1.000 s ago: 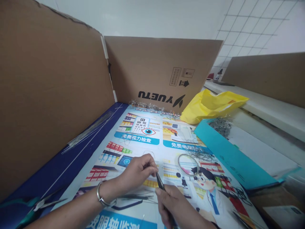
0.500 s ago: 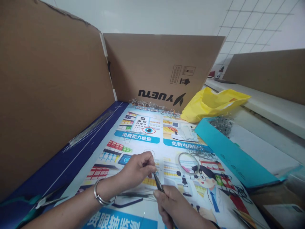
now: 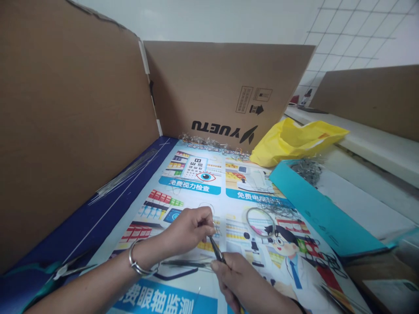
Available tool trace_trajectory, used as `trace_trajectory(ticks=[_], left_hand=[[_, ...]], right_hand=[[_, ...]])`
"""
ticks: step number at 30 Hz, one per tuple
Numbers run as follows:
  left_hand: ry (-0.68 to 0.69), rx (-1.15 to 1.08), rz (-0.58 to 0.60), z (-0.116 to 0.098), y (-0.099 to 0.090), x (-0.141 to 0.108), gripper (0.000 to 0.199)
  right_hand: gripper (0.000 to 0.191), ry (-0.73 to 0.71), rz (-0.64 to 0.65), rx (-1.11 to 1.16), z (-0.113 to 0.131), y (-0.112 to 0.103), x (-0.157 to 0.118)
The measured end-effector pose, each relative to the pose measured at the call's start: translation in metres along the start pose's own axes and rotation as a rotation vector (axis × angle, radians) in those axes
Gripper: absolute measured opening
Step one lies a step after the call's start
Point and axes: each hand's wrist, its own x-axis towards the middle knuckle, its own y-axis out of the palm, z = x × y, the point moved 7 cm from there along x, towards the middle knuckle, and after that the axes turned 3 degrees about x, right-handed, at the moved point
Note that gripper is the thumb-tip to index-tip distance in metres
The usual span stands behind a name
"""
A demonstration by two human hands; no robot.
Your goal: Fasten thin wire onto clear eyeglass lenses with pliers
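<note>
My left hand point(image 3: 196, 226), with a silver bangle point(image 3: 135, 259) on its wrist, pinches a thin wire point(image 3: 215, 225) that is barely visible at the fingertips. My right hand point(image 3: 235, 277) is wrapped round slim dark pliers point(image 3: 216, 249), whose tip meets the left fingers. Part of the plier handles is hidden in the palm. Below the hands, a bundle of straight dark wires point(image 3: 186, 264) lies on a printed poster sheet point(image 3: 183, 205). Just beyond the right hand is a round wire coil point(image 3: 261, 221).
Teal-handled pliers point(image 3: 62, 271) lie at the lower left. Long straight wires point(image 3: 126, 173) rest along the left cardboard wall point(image 3: 72, 109). To the right stand a turquoise box point(image 3: 314, 213) holding tangled wire pieces point(image 3: 307, 171) and a yellow bag point(image 3: 288, 141). Dark wire loops point(image 3: 332, 261) lie nearby.
Both hands stay together with almost the same grip on wire and pliers. The whole view has shifted slightly.
</note>
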Motion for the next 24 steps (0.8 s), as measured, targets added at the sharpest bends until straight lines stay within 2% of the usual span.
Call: trace_trajectory(ticks=[2,5,8,10,12,15,17,19,22,24], left_hand=[[-0.020,-0.054,0.020,0.002,0.001,0.001,0.009],[-0.075,-0.261,0.062,0.010,0.005,0.006,0.011],[-0.115,-0.470,0.002,0.018,0.001,0.011,0.016],[-0.142,-0.588,-0.072,0.023,-0.002,0.012,0.020],[-0.184,-0.689,-0.137,0.027,-0.003,0.010,0.023],[-0.210,-0.733,-0.145,0.028,0.002,0.007,0.022],[-0.202,-0.671,-0.080,0.025,0.009,0.006,0.019],[-0.181,-0.513,-0.027,0.023,0.014,0.006,0.012],[-0.085,-0.045,-0.047,0.018,0.014,0.003,0.004],[-0.008,0.285,-0.057,0.013,0.016,-0.001,0.015]], right_hand=[[0.045,-0.022,0.023,0.015,0.000,0.000,0.001],[0.047,-0.037,0.050,0.048,-0.003,-0.001,0.002],[0.046,-0.040,0.034,0.035,-0.004,-0.007,0.002],[0.045,-0.055,-0.030,-0.026,-0.001,-0.015,0.001],[0.044,-0.110,-0.152,-0.149,0.005,-0.029,0.000],[0.042,-0.212,-0.331,-0.350,0.018,-0.047,-0.003],[0.039,-0.245,-0.406,-0.385,0.024,-0.057,-0.005],[0.035,-0.270,-0.452,-0.340,0.028,-0.066,-0.006],[0.029,-0.327,-0.463,-0.279,0.034,-0.070,-0.007],[0.027,-0.358,-0.428,-0.272,0.034,-0.067,-0.005]])
